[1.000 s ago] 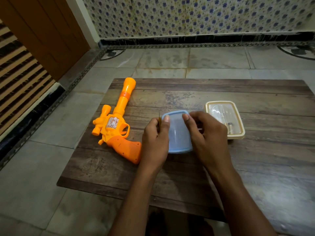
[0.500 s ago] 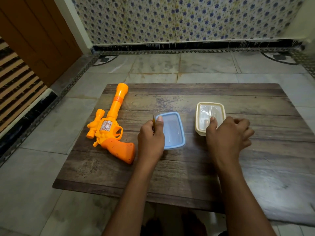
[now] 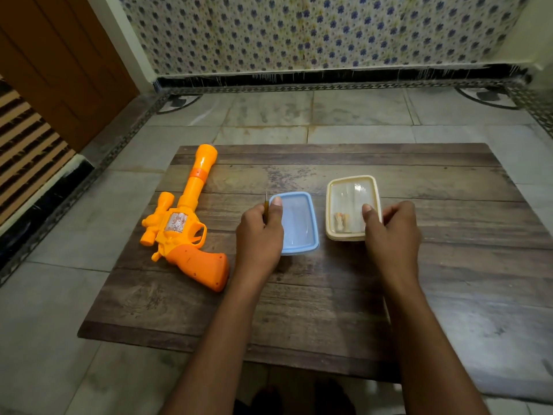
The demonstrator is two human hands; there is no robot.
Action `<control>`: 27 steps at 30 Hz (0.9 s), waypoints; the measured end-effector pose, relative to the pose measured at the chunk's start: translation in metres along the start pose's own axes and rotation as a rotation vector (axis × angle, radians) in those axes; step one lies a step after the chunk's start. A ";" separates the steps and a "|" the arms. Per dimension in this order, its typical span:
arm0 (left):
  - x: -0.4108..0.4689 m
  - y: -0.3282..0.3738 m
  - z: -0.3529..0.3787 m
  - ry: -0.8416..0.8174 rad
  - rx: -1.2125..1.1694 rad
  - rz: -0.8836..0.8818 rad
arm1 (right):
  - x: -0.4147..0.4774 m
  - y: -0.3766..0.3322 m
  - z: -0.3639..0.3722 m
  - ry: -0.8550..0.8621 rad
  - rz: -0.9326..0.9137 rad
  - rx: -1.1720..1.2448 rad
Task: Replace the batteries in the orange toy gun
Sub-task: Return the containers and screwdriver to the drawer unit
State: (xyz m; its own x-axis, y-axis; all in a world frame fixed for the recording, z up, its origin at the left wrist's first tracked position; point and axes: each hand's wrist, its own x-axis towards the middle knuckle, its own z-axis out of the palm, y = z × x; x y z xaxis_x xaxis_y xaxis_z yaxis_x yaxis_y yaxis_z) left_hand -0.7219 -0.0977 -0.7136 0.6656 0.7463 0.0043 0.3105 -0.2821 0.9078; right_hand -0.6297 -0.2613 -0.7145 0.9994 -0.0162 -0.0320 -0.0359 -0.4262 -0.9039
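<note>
Setup stage. The toy gun [image 3: 185,226] lies flat on the left of the counter [image 3: 329,310], grip toward the person, untouched and not yet opened. Left hand [image 3: 258,238] pinches a thin tool [image 3: 266,202], probably a screwdriver, just beside the blue tray [image 3: 299,226]. Right hand [image 3: 395,232] grips the near corner of the cream box [image 3: 350,177], thumb on its clear lid. Small pale pieces inside, possibly batteries, can't confirm. Next, likely: let go of the box, steady the gun, find the battery cover screw.
</note>
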 end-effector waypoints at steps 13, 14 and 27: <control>0.052 0.027 -0.009 0.015 0.053 -0.087 | 0.012 -0.030 0.027 0.014 0.132 0.209; 0.054 0.034 -0.014 0.011 0.053 -0.107 | 0.010 -0.038 0.026 0.010 0.145 0.201; 0.050 0.258 -0.129 0.050 -0.039 -0.249 | 0.008 -0.271 -0.061 -0.181 0.182 0.242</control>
State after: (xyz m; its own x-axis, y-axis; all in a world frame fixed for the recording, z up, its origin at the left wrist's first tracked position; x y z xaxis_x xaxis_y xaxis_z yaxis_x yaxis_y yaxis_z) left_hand -0.6958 -0.0554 -0.4253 0.5374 0.8190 -0.2011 0.4335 -0.0637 0.8989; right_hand -0.6118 -0.2015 -0.4440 0.9613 0.0974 -0.2578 -0.2342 -0.2044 -0.9505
